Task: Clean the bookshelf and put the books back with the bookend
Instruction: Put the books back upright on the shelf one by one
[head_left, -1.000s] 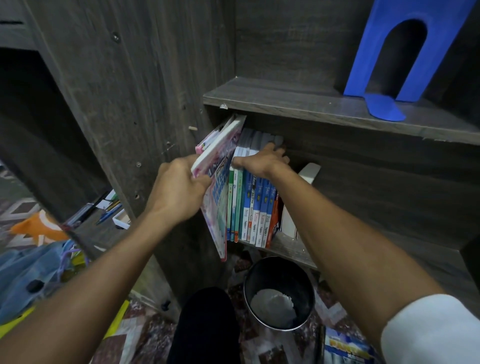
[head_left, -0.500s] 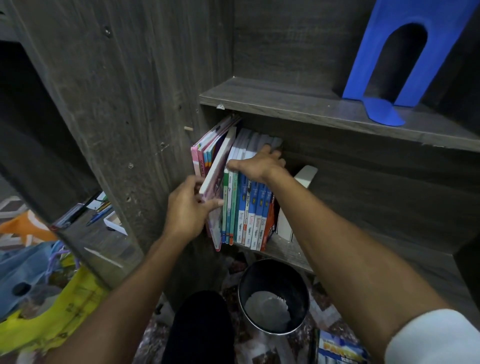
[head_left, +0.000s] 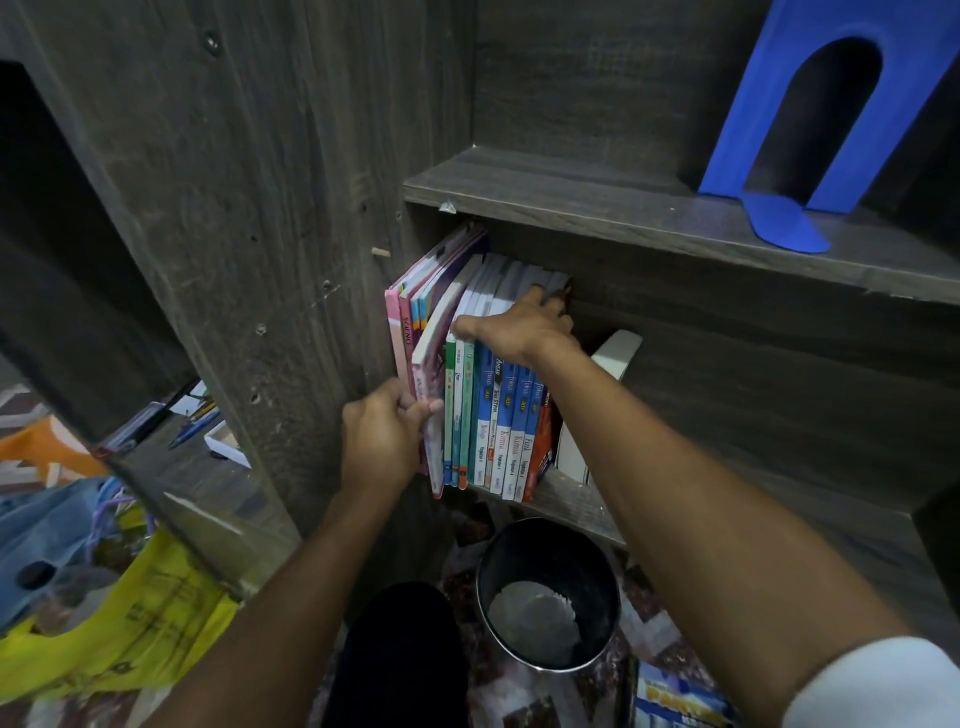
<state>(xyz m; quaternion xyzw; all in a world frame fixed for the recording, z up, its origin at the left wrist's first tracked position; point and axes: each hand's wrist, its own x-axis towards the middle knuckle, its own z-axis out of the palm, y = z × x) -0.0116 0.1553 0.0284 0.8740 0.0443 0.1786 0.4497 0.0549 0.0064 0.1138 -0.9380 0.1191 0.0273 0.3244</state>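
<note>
A row of books (head_left: 498, 421) stands upright at the left end of the lower shelf (head_left: 566, 506), with green, blue and orange spines. My left hand (head_left: 382, 434) grips a thin pink book (head_left: 431, 395) by its lower spine; the book sits between the pink books (head_left: 402, 322) by the shelf wall and the green spines. My right hand (head_left: 519, 325) lies over the top edges of the blue books, fingers curled over their far side. A white bookend (head_left: 615, 353) stands right of the row. A blue bookend (head_left: 800, 130) stands on the upper shelf (head_left: 597, 202).
A black bin (head_left: 548, 592) with white paper inside sits on the floor under the lower shelf. A yellow bag (head_left: 135, 623) and a blue bag (head_left: 47, 540) lie at the left. Pens and a small white box (head_left: 226, 441) lie on a low shelf at the left. A book (head_left: 680, 701) lies on the floor.
My left hand has slid the thin pink book from a tilted, pulled-out position into the row. My right hand has stayed on the tops of the blue books.
</note>
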